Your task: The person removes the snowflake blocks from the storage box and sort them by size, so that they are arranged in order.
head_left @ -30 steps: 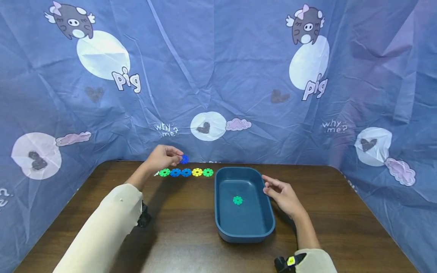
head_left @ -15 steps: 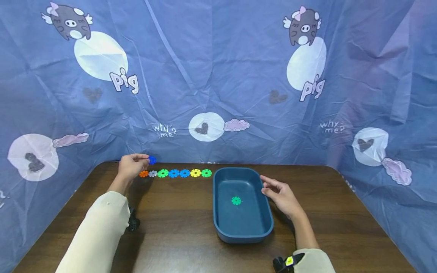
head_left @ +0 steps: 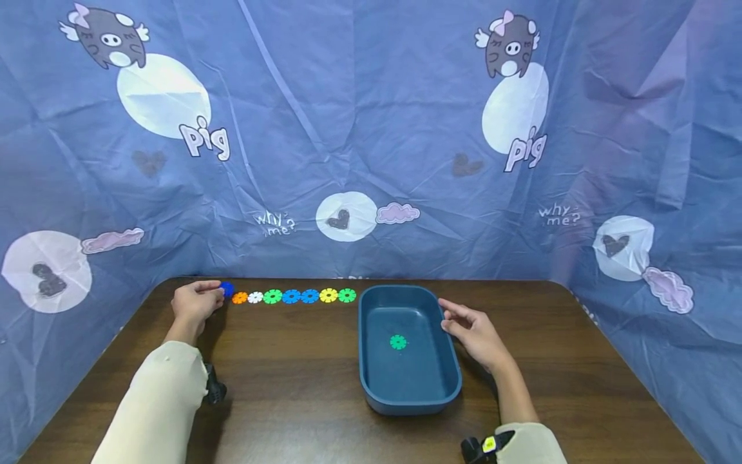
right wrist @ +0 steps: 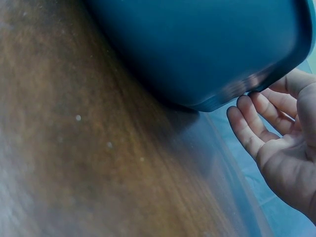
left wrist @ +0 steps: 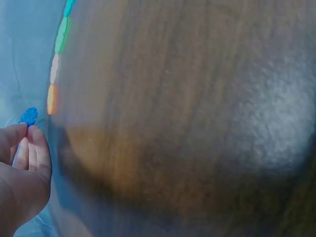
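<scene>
My left hand (head_left: 197, 304) pinches a dark blue notched plastic disc (head_left: 227, 290) between thumb and fingers, at the left end of a row of discs. In the left wrist view the blue disc (left wrist: 29, 116) stands up from the fingertips, beside the orange disc (left wrist: 51, 99). The row runs rightward from the orange disc (head_left: 240, 298) through a white disc (head_left: 255, 297), then green, blue and yellow ones, to a green disc (head_left: 347, 295). My right hand (head_left: 478, 335) rests its fingertips against the outer right wall of a blue bin (head_left: 409, 405). Inside it lies one green disc (head_left: 398, 342).
The brown wooden table (head_left: 290, 374) has its back edge just behind the row. A blue printed cloth (head_left: 278, 129) hangs behind and at both sides. The bin stands right of the row's end.
Carrying the blue disc, my left hand has moved left above the row and lowered beside the orange disc, uncovering the orange and white discs. The right hand stays at the bin.
</scene>
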Motion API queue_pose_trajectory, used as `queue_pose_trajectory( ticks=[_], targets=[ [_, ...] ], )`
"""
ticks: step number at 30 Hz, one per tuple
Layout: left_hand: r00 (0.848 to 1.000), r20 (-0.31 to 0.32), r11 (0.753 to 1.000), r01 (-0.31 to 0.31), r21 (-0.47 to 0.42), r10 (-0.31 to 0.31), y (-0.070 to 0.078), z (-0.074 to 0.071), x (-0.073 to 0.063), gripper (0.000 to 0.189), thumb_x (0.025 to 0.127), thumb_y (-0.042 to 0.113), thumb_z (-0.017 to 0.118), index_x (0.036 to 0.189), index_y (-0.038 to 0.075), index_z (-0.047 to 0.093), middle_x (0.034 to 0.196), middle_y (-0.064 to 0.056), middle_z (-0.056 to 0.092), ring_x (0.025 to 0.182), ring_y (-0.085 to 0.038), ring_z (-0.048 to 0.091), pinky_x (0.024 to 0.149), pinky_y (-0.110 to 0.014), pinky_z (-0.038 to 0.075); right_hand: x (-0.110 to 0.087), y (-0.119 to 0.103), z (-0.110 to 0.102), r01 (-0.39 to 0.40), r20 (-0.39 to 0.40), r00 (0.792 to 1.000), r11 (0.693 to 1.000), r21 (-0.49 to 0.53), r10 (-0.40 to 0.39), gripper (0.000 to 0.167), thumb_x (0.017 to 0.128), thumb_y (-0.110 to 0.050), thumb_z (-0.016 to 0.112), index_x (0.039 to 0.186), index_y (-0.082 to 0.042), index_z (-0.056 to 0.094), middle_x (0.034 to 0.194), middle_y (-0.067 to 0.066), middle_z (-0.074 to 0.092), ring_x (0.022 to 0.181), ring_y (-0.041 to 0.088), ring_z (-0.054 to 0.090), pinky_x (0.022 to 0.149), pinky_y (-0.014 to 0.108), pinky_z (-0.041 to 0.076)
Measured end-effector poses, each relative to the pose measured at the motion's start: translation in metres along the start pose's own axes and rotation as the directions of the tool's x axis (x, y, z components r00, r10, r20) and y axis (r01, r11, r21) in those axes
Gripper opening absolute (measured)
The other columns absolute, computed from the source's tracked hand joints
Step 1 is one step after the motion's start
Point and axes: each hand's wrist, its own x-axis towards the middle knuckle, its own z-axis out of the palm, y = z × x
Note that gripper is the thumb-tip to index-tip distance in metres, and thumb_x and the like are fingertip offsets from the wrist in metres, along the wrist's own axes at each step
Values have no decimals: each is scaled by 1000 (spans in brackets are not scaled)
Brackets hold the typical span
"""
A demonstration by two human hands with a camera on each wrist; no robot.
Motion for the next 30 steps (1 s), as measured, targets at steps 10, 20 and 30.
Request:
queue_pose_trajectory(
  ticks=[10, 20, 30],
  targets=[
    [1000, 8, 998, -11, 67, 10, -5, -3, -1, 35, 95, 1, 65, 127, -14, 63, 70, 10, 66, 60, 3, 63, 62, -17, 57, -1, -2, 1, -6, -4, 1000, 1000, -1, 6, 45, 98, -10, 68, 142, -8, 61, 112, 11, 60, 105, 21, 58, 87, 23, 55],
    [1000, 25, 982, -5, 191, 0, -5, -4, -3, 34, 96, 4, 66, 125, -13, 65, 71, 8, 70, 60, 3, 60, 57, -13, 50, -2, -2, 0, 2, -4, 1000, 1000, -5, -2, 45, 98, -11, 69, 142, -5, 60, 112, 11, 60, 102, 18, 57, 86, 21, 55],
    [999, 40, 975, -40, 218, 32, -5, -9, -5, 37, 95, 7, 67, 126, -13, 64, 77, 5, 71, 62, 3, 58, 56, -15, 49, -2, -2, 0, 8, 4, 1000, 1000, -5, -8, 46, 98, -12, 69, 142, -5, 60, 112, 12, 59, 103, 21, 57, 86, 22, 55]
  ],
)
